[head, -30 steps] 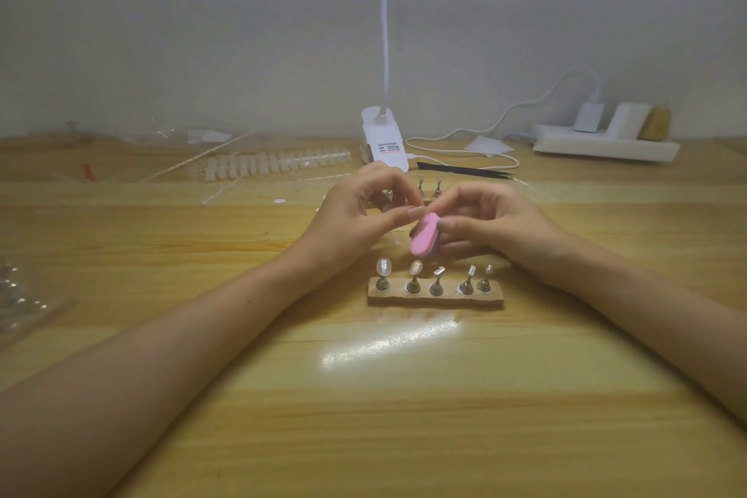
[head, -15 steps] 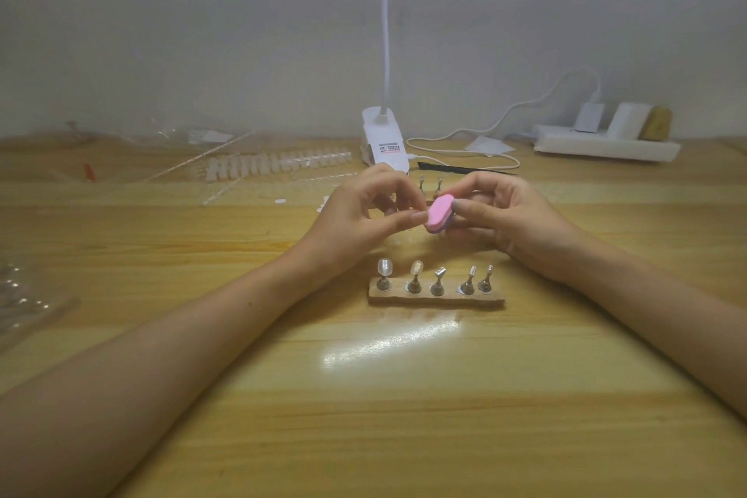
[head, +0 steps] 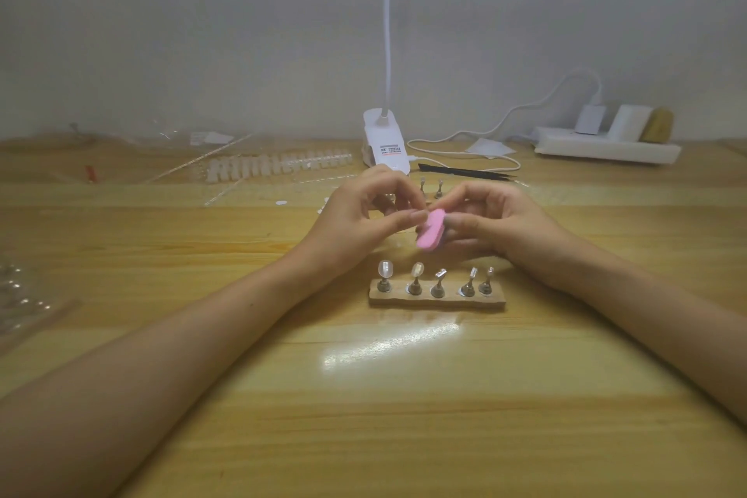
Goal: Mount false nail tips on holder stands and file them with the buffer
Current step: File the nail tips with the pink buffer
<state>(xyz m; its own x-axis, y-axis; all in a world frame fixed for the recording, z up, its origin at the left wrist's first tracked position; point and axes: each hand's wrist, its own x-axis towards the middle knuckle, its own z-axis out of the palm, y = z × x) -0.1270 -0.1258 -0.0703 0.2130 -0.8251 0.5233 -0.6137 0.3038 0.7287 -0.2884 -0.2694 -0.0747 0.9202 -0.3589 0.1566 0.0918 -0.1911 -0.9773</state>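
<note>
Nearest the viewer, a bare stretch of the table (head: 404, 396) lies in front of the wooden base (head: 436, 300). Five holder stands (head: 438, 287) are set upright in a row on that base, each capped with a clear nail tip (head: 385, 269).

Just beyond the base and above it, the pink buffer (head: 431, 231) is gripped in the right hand (head: 501, 222), the fingers curled along its far edge and the block tilted, lower end toward the base. The left hand (head: 359, 222) is held against the buffer from the base's left side, fingers curled and thumb meeting forefinger. Whether a tip is pinched there cannot be told, as it is hidden.

The tips are judged thin, light, springy plastic, easily flicked away or cracked. They are best taken by the side edges or steadied through the stand's stem. The buffer is expected to be soft foam, light and grippy, and is best held by its long edges.

Farther behind the base, two loose stands (head: 439, 188) and black tweezers (head: 465, 173) are seen. A strip of spare tips (head: 279, 166) lies behind it to the left. The lamp clamp (head: 384, 146) stands farthest behind it, and a power strip (head: 606, 144) lies far back to the right.
</note>
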